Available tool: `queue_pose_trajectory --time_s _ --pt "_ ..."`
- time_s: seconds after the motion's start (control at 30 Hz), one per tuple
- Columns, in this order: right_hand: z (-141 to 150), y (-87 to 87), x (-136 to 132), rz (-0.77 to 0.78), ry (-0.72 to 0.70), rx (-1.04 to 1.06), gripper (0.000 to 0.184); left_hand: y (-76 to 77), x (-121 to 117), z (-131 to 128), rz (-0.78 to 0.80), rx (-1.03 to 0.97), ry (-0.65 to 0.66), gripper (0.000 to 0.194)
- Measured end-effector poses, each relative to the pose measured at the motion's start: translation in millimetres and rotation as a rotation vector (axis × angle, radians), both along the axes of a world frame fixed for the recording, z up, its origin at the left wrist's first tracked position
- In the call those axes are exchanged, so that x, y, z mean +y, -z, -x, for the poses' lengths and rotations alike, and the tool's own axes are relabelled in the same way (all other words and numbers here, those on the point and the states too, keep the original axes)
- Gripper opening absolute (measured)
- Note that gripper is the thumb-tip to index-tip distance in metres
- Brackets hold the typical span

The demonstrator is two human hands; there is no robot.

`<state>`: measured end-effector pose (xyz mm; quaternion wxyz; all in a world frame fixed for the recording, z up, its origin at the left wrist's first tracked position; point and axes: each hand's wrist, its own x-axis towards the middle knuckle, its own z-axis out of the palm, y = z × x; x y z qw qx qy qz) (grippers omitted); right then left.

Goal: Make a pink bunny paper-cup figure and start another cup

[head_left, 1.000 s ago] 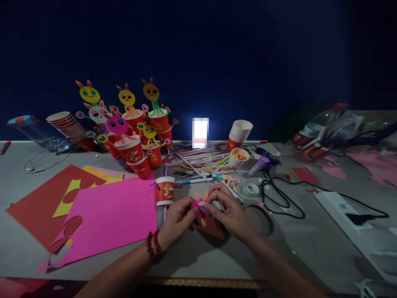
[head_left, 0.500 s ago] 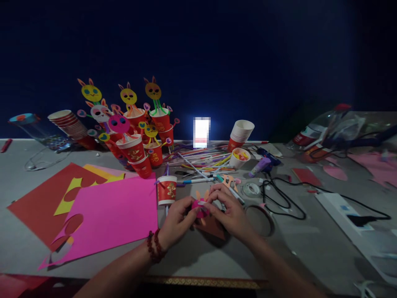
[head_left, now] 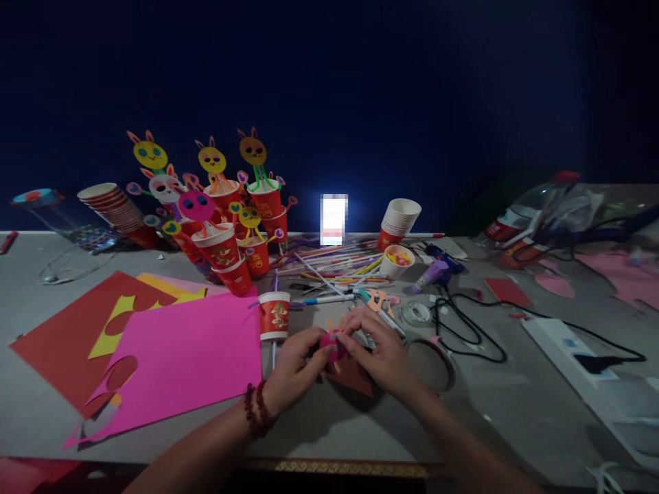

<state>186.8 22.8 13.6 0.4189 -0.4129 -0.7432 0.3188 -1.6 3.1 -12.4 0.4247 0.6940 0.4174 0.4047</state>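
Observation:
A small pink paper rabbit head (head_left: 333, 348) with orange paper ears is pinched between both hands. My left hand (head_left: 298, 363) grips its left edge with thumb and fingertips; a dark red bead bracelet is on that wrist. My right hand (head_left: 382, 351) holds the other edge, its thumb and forefinger at the upper right. A piece of brown paper (head_left: 355, 377) lies under the hands. Close to my left hand is a red paper cup (head_left: 274, 317) with purple fuzzy stems and a pale stick below it. The head's face is partly covered by my fingers.
Finished rabbit figures in red cups (head_left: 224, 250) crowd the back left. Pink card (head_left: 206, 357) lies at the left. Fuzzy stems (head_left: 334, 264) are strewn ahead, a tape roll (head_left: 431, 366) sits right, and a power strip (head_left: 571, 357) with a black cable lies farther right.
The pink rabbit head has tilted slightly, and the pale shine on it has shrunk. The nearby red cup sits slightly farther left. Both hands keep nearly the same place.

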Motion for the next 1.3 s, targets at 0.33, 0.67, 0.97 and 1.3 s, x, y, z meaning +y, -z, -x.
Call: queue_pose_trajectory --time_s 0.33,0.67,0.97,1.3 --pt "0 4.5 -3 -0.013 0.045 -0.043 0.014 -6.6 0 -1 -0.145 0.045 0.023 0.018" --pt "7 0.1 -9 -0.149 0.028 -0.113 0.012 -5.3 -2 -2 -0.178 0.06 -0.119 0.014" --pt "8 0.1 -14 -0.131 0.096 -0.21 0.007 -1.2 -2 -4 -0.212 0.037 -0.183 0.019" --pt "5 -5.9 -11 0.119 -0.002 0.023 0.014 -4.2 -4 -4 -0.135 -0.051 -0.165 0.023"
